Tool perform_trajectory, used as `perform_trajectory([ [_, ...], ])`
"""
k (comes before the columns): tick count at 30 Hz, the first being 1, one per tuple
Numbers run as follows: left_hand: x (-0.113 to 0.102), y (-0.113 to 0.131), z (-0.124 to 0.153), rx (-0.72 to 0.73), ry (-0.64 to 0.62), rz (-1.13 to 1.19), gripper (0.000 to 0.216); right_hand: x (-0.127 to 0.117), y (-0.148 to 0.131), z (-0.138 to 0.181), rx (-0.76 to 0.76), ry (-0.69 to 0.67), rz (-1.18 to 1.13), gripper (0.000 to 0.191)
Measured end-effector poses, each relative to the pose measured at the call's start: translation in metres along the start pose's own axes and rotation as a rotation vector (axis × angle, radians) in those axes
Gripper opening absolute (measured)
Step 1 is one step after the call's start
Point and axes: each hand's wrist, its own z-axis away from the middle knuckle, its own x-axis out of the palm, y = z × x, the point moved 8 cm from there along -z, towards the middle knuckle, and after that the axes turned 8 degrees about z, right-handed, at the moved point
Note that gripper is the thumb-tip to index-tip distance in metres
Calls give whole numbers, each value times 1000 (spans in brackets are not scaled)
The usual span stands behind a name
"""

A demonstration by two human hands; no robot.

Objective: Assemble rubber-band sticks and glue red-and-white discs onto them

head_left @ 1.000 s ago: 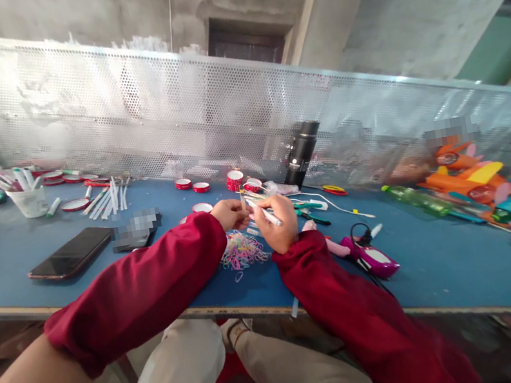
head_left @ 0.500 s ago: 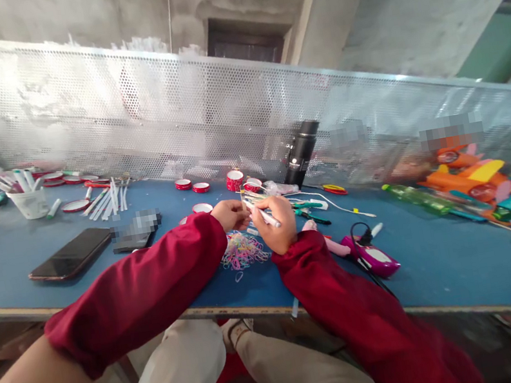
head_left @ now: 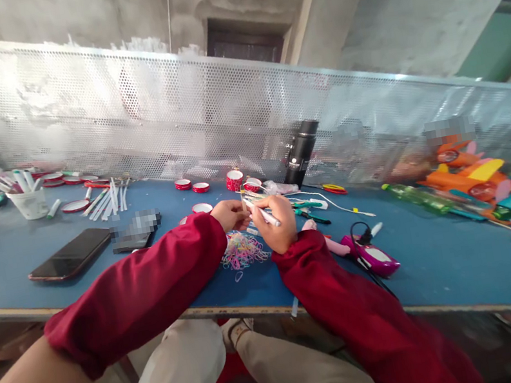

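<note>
While the right hand (head_left: 275, 224) grips a white pen (head_left: 263, 214), the left hand (head_left: 230, 214) pinches something too small to tell, both above loose rubber bands (head_left: 242, 250) near the desk's (head_left: 10, 249) front edge.

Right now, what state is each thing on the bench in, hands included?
left hand: closed, pinching something small that I cannot make out
right hand: closed around a white stick
rubber bands: loose pile on the blue table
smartphone: flat, screen dark
black flask: upright, leaning slightly
white cup: upright, sticks inside
purple device: lying flat, cable attached
</note>
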Motion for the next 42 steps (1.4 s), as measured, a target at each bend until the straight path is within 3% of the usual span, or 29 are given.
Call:
perform_trajectory([
  [42,1,1,2,10,27,21,9,-3,1,0,1,30,35,7],
])
